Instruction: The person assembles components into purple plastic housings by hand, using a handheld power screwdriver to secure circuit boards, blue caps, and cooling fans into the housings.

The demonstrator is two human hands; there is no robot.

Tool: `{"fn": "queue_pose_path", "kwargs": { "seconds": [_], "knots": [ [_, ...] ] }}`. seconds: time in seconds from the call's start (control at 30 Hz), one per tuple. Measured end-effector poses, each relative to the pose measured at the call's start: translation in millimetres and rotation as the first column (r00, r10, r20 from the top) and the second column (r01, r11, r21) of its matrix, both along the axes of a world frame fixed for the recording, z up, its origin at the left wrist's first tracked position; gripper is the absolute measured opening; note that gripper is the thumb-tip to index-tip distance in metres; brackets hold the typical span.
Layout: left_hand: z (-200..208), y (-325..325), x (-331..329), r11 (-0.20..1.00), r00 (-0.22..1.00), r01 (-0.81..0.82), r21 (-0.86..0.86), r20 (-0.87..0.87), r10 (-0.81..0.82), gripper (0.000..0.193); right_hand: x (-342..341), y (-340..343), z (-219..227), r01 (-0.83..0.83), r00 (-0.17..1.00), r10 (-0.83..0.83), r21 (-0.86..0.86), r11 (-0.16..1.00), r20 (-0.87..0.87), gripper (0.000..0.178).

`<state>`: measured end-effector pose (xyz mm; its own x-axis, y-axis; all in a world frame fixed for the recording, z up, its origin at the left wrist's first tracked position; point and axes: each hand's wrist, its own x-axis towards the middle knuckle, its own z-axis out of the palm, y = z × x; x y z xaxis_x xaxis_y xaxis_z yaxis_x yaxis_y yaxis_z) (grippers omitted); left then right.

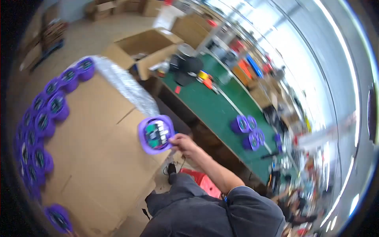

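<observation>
My right hand (183, 144) pinches the rim of a purple plastic housing (142, 136), holding it above the near right part of a cardboard-topped surface (98, 146). Inside that housing a green circuit board (152, 134) shows, with white and dark parts on it. At the lower left edge of the view, my left hand (70, 234) is mostly cut off; its fingers grip the edge of another purple housing (58, 218), which is tilted. Several similar purple housings (43, 124) with boards inside stand in a curved group along the left side of the cardboard.
A green workbench (209, 106) on the right carries several purple housings (251, 132), a black cap-like item (185, 69) and tools. An open cardboard box (148, 49) stands beyond. Silvery wrap (126, 87) edges the cardboard. A red stool (207, 185) is near my legs.
</observation>
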<state>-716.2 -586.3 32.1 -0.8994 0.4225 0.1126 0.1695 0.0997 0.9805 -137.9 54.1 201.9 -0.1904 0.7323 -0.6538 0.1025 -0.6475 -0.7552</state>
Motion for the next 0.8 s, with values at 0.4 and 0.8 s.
{"fn": "queue_pose_path", "kwargs": {
  "seconds": [0.4,0.8],
  "knots": [
    [140.3,407.5,326.4,0.917,0.740,0.358,0.174,0.545,-0.393,0.024,389.1,129.9,-86.1,0.983,0.181,-0.957,-0.001,0.186,-0.225,0.026],
    [136.4,645.3,652.4,0.589,0.266,0.801,0.107,0.818,-0.510,0.013,479.3,285.1,-117.7,0.857,-0.460,-0.824,-0.407,-0.315,-0.331,0.028]
  ]
}}
